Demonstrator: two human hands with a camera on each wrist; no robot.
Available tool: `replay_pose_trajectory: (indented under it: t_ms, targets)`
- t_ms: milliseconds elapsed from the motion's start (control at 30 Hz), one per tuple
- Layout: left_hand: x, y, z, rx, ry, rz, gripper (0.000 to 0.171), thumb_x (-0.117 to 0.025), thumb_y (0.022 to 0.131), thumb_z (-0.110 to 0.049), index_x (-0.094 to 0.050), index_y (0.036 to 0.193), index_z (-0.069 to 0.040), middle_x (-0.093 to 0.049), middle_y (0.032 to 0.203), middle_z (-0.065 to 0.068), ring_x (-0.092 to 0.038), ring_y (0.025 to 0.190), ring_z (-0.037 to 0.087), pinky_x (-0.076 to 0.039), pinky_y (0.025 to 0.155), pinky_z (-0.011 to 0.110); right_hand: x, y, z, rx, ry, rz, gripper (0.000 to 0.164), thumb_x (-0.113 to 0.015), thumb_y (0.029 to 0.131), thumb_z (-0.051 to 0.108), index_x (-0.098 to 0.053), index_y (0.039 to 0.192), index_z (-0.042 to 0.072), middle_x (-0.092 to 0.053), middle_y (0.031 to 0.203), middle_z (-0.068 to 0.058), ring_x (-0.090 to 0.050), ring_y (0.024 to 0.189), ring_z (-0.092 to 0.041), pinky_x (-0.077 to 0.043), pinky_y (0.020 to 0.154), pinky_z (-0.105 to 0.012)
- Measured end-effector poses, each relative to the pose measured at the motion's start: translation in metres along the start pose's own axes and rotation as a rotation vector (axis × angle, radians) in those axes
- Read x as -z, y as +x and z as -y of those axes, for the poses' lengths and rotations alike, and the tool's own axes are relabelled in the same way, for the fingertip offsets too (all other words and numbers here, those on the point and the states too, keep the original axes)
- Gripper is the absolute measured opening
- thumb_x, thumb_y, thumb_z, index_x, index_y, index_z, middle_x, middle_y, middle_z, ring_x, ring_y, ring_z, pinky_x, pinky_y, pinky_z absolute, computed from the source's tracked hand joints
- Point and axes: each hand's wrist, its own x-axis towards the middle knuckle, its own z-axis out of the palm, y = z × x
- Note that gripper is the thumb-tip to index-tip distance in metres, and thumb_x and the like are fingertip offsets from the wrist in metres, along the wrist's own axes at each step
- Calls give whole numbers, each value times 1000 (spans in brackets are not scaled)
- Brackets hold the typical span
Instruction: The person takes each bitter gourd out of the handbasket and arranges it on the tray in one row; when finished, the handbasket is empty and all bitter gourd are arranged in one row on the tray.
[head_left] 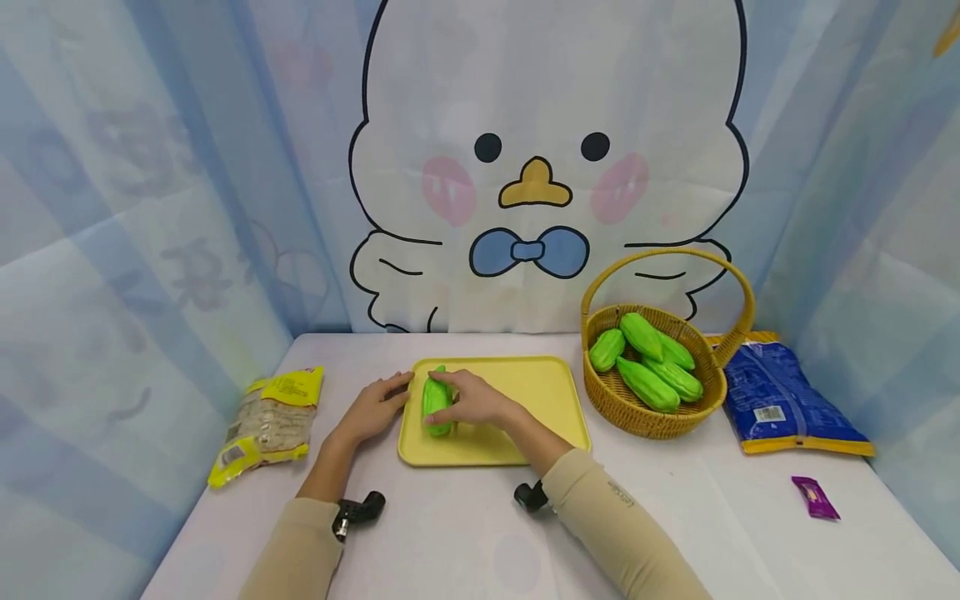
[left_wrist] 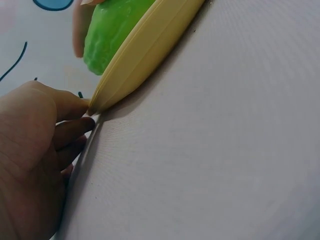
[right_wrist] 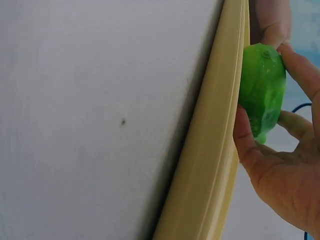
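On the left part of a yellow tray (head_left: pixel 517 454) lies a green, bumpy bitter melon (head_left: pixel 433 404), its long side pointing away from me. My right hand (head_left: pixel 480 400) holds it from the right, thumb at the near end and fingers toward the far end. The right wrist view shows the bitter melon (right_wrist: pixel 262 90) between that thumb and the fingers. My left hand (head_left: pixel 375 408) touches the tray's left edge with its fingertips. In the left wrist view the left hand (left_wrist: pixel 35 145) meets the tray's rim (left_wrist: pixel 145 55).
Right of the tray stands a woven basket (head_left: pixel 626 417) with a tall handle, holding several more green bitter melons (head_left: pixel 648 385). A blue bag (head_left: pixel 787 400) lies beside it, with a small purple packet (head_left: pixel 815 497) nearer me. A yellow-and-clear bag (head_left: pixel 270 421) lies at the left.
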Motion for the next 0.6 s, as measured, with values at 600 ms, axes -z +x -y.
replay_pose_trajectory:
  t_ms: [600]
  targets:
    - [3, 1, -1, -48, -13, 12, 49, -52, 109, -25, -48, 157, -13, -44, 163, 12, -30, 158, 33, -8, 135, 52, -9, 3, 12, 28, -27, -3, 87, -82, 91, 39, -39, 162, 12, -50, 158, -11, -56, 122, -20, -53, 105, -37]
